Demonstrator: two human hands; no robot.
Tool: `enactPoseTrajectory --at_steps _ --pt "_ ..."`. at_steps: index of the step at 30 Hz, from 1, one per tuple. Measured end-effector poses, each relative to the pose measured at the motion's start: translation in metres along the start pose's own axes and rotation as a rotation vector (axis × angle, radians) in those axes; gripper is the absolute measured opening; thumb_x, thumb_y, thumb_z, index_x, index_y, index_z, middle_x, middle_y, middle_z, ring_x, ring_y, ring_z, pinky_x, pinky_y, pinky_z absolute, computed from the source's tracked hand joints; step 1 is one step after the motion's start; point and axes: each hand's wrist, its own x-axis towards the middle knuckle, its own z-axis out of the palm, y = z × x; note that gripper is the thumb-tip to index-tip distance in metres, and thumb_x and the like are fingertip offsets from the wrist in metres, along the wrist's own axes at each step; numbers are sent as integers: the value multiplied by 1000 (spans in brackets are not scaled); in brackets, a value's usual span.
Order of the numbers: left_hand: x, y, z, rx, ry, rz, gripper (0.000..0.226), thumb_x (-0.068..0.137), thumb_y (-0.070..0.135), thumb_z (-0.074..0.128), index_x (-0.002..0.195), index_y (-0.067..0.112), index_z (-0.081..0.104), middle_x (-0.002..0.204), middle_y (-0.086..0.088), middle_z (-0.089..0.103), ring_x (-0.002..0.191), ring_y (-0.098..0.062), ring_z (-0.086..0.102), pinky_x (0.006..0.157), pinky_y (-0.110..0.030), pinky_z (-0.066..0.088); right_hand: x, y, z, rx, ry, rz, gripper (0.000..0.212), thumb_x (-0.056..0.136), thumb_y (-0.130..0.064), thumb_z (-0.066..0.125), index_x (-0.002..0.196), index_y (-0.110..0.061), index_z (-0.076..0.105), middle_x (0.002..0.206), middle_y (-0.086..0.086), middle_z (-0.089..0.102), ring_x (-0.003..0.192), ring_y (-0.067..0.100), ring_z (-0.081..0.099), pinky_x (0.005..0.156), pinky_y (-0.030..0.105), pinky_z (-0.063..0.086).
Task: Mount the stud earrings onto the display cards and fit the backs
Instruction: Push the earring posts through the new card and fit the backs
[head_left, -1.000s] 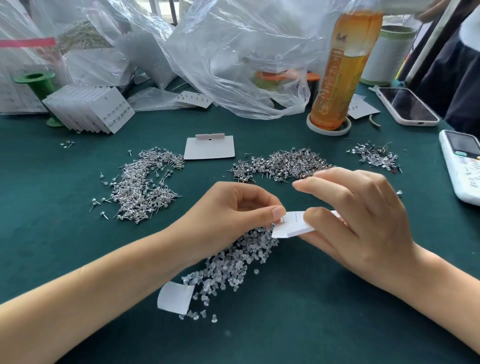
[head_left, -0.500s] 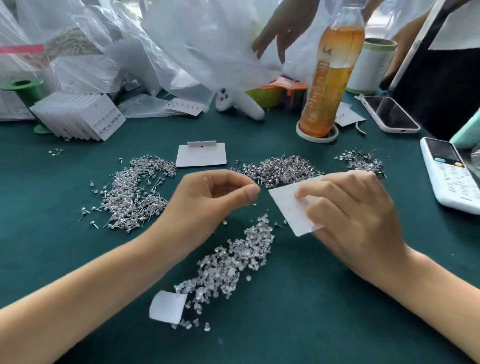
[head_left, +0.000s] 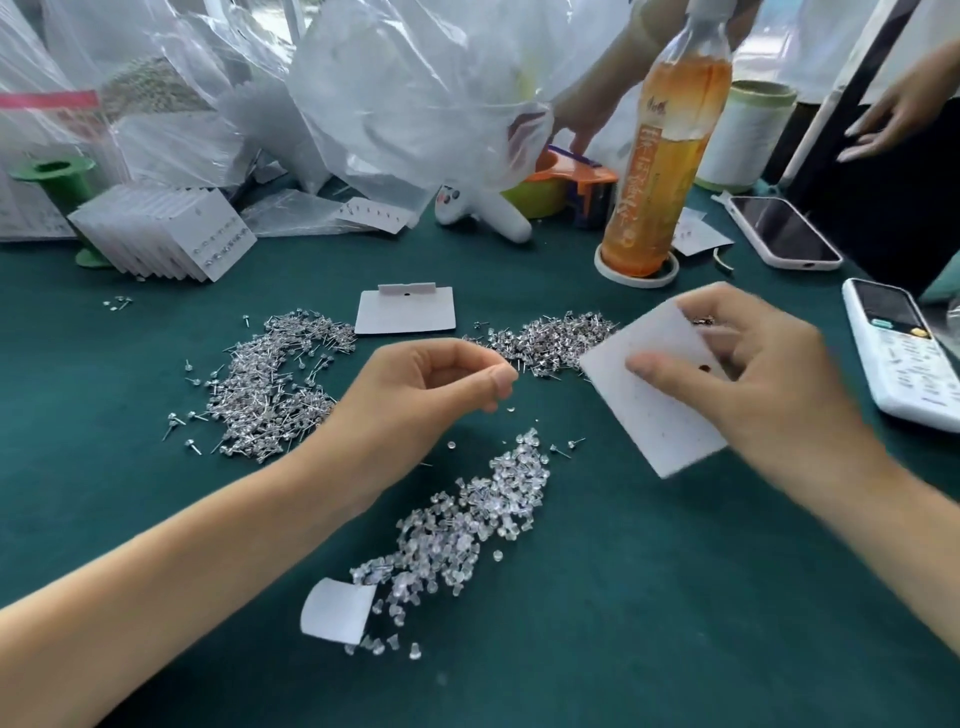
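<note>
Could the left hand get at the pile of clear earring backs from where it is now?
Probably yes. The left hand hangs just above and beside the upper end of the pile of clear backs, with only bare green tabletop between them. The right hand, holding the white card, stays off to the side.

We see a white display card (head_left: 649, 395) tilted at three o'clock, two heaps of silver stud earrings (head_left: 270, 379) at nine and twelve, clear backs (head_left: 467, 525) piled at centre, a spare card (head_left: 405, 314) lying flat at twelve.
</note>
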Motion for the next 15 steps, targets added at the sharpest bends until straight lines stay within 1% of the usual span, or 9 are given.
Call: enactPoseTrajectory --at_steps 2,3,5,6,8,10,12,13,15 --pt "0 -2 0 20 -22 -2 8 76 25 70 78 17 70 67 8 68 62 3 60 59 -5 41 7 -1 -13 116 -340 224 23 63 -38 77 83 -30 68 76 -2 74 60 10 68 48 16 48" --pt "0 -3 0 45 -33 0 7 78 23 70 79 17 70 67 9 68 62 3 59 60 -5 42 8 0 -17 126 -490 287 23 63 -36 76 84 -28 69 77 3 74 61 14 69 47 19 49" --pt "0 -5 -1 135 -51 23 6 80 23 70 80 17 71 69 5 69 65 -1 59 65 -8 44 6 2 -18 94 -683 282 19 69 -29 76 87 -25 70 80 5 74 65 16 69 51 21 51" --pt "1 -6 -3 192 -56 45 6 81 23 70 80 17 71 73 1 70 68 -3 59 67 -12 45 4 4 -15 51 -727 237 19 72 -29 77 89 -26 71 82 3 73 68 15 67 55 22 51" --pt "3 -6 -7 315 -67 97 3 82 20 70 81 18 70 76 -2 71 67 -5 58 66 -17 45 0 9 -7 -96 -716 113 22 73 -35 78 94 -31 70 85 -5 69 73 15 61 62 22 50" --pt "5 -7 -12 457 -89 138 4 83 17 69 80 18 70 72 4 69 62 0 56 62 -12 43 -2 13 -1 -211 -608 20 26 71 -44 77 94 -37 68 88 -13 62 78 7 55 66 13 43" --pt "7 -6 -16 606 -118 158 7 84 15 68 80 21 70 69 10 67 59 4 53 59 -7 40 -1 15 2 -272 -482 -44 24 70 -52 71 90 -38 68 90 -19 59 87 3 54 71 9 38" --pt "7 -6 -17 666 -130 161 9 84 15 68 80 23 70 68 11 65 59 5 53 58 -7 39 0 17 3 -292 -426 -64 20 73 -49 71 88 -37 68 89 -20 59 89 4 54 72 10 39" --pt "7 -6 -19 744 -139 169 12 83 14 68 80 25 69 67 11 63 59 4 52 57 -7 39 2 19 6 -335 -340 -106 11 79 -33 74 89 -34 69 86 -16 61 89 5 54 75 17 42"
